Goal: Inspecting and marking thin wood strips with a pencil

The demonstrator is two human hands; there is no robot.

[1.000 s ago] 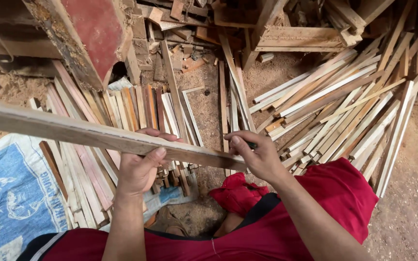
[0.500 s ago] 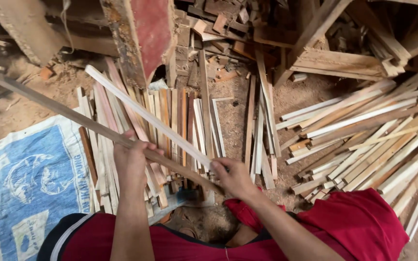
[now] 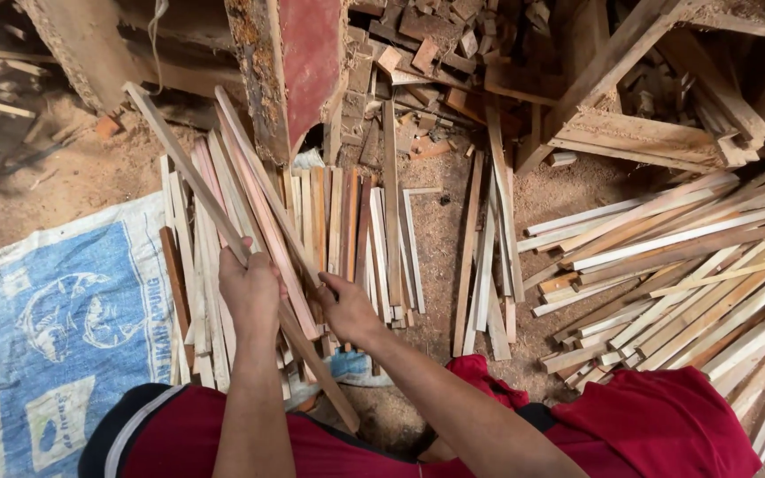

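— Fingers of my left hand (image 3: 248,292) are wrapped round a long wooden strip (image 3: 189,173); it runs from far left down past my wrist to its near end.

— And the other hand?

— My right hand (image 3: 347,310) closes on a second, paler strip (image 3: 263,181), I think; the grip is partly hidden. Both strips lie over the stack of slats (image 3: 347,221), right of the blue sack (image 3: 55,336).
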